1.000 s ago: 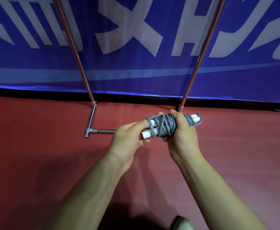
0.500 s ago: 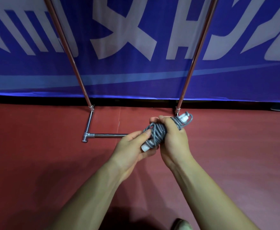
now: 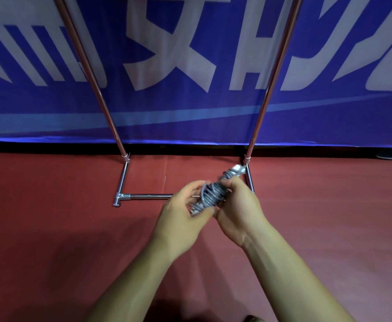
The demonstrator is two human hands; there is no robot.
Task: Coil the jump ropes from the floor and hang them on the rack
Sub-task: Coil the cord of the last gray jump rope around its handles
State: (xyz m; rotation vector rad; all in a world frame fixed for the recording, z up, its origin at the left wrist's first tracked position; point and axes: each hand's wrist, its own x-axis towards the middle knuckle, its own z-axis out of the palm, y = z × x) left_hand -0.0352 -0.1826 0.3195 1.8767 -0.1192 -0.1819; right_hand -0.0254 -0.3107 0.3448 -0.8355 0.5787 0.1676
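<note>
In front of the rack [image 3: 143,196], above the red floor [image 3: 62,240], you hold one jump rope [image 3: 211,194] between your two hands. It is one tight bundle: thin grey cord wound many times round its own handles, the turns crossing each other unevenly, so the surface looks ridged and lumpy. The bundle is long and roughly cylindrical, tilted with its far end up to the right. Two white handle ends [image 3: 238,168] stick out of the cord, one at the upper tip and one at the lower tip; both look smooth, hard and rounded.

Your left hand [image 3: 181,219] has its grip closed on the lower end, with the thumb over the cord and the fingers curled beneath. Your right hand [image 3: 239,212] has its grip closed round the middle, with the fingers wrapped over the coils. The two hands touch at the bundle.

The rack shows two slim round uprights with a glossy reddish sheen, and three shiny chrome tubes at its base: one on each side and one cross tube, joined at the left by a metal T-fitting. The floor is matte and smooth. Behind the rack hangs one blue banner [image 3: 190,117] with large white characters and a paler curved stripe.
</note>
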